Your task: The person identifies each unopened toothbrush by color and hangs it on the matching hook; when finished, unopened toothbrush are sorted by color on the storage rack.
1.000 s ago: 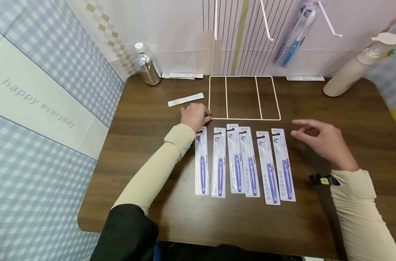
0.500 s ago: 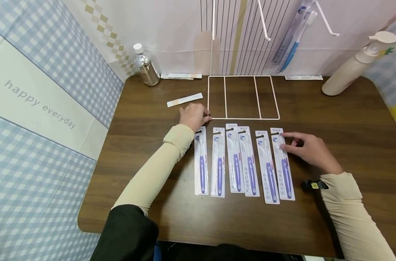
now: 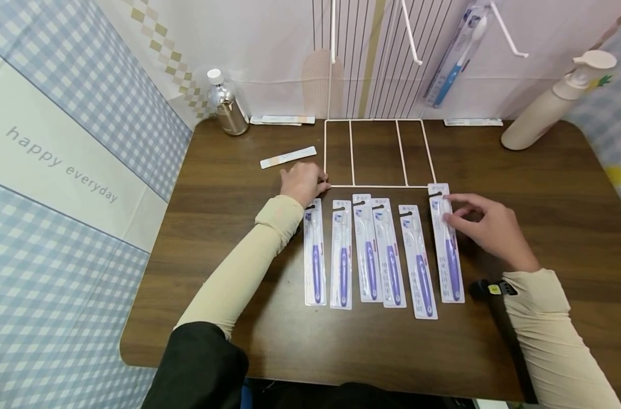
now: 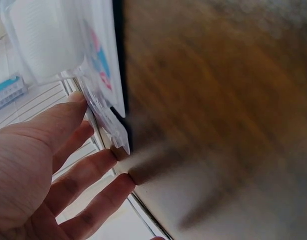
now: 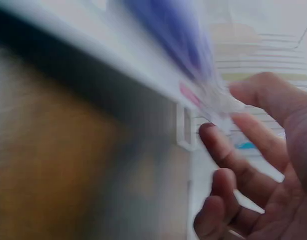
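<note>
Six packed toothbrushes lie in a row on the desk [image 3: 545, 187]; right hand [image 3: 486, 227] pinches the rightmost pack [image 3: 445, 244], its top at the wire rack [image 3: 376, 153] edge, while left hand [image 3: 302, 182] rests curled on that rack's corner. Left wrist: fingers [image 4: 83, 177] straight, holding nothing visible. Right wrist: blurred; thumb and fingers on the pack [image 5: 193, 75] — keep this grip near the hang-hole, lift level.

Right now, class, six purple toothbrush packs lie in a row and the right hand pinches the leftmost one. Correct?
Not quite. The head view shows the right hand pinching the rightmost pack, not the leftmost; the six packs do lie in a row.
</note>
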A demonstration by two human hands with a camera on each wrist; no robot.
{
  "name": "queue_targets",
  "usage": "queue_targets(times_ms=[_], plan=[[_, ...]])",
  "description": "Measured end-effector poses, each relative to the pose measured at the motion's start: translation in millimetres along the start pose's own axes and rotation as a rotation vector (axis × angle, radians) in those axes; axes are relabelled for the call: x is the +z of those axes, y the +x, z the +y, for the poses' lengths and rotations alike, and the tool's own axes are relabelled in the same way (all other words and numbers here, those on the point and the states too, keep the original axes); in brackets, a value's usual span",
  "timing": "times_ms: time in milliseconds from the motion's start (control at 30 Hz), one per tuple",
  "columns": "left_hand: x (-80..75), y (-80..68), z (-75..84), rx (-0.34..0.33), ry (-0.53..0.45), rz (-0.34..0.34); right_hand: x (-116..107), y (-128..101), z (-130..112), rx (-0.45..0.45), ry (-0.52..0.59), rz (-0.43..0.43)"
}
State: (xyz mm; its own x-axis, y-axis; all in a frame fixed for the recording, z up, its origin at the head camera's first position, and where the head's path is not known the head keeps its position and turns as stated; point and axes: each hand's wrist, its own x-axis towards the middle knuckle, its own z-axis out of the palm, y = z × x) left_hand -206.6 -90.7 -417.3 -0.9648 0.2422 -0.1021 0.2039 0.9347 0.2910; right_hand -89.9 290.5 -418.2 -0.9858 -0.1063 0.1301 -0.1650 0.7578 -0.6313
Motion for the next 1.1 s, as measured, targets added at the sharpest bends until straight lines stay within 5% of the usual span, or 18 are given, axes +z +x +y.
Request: queue_targets(times_ms=[267, 467, 733, 1100], plan=[[1.0, -0.3, -3.1, 0.003, 0.001, 0.008, -35, 26, -63, -0.246, 0.017, 0.413], [1.4, -0.9, -3.9, 0.001, 0.003, -0.003, -54, 50, -119, -0.364, 0.092, 0.615], [3.5, 0.1, -3.3, -0.001, -0.002, -0.008, -45, 74, -164, -0.377, 0.199, 0.649], [1.5, 1.3, -1.2, 0.003, 0.005, 0.001, -30, 95, -167, -0.322, 0.175, 0.613]])
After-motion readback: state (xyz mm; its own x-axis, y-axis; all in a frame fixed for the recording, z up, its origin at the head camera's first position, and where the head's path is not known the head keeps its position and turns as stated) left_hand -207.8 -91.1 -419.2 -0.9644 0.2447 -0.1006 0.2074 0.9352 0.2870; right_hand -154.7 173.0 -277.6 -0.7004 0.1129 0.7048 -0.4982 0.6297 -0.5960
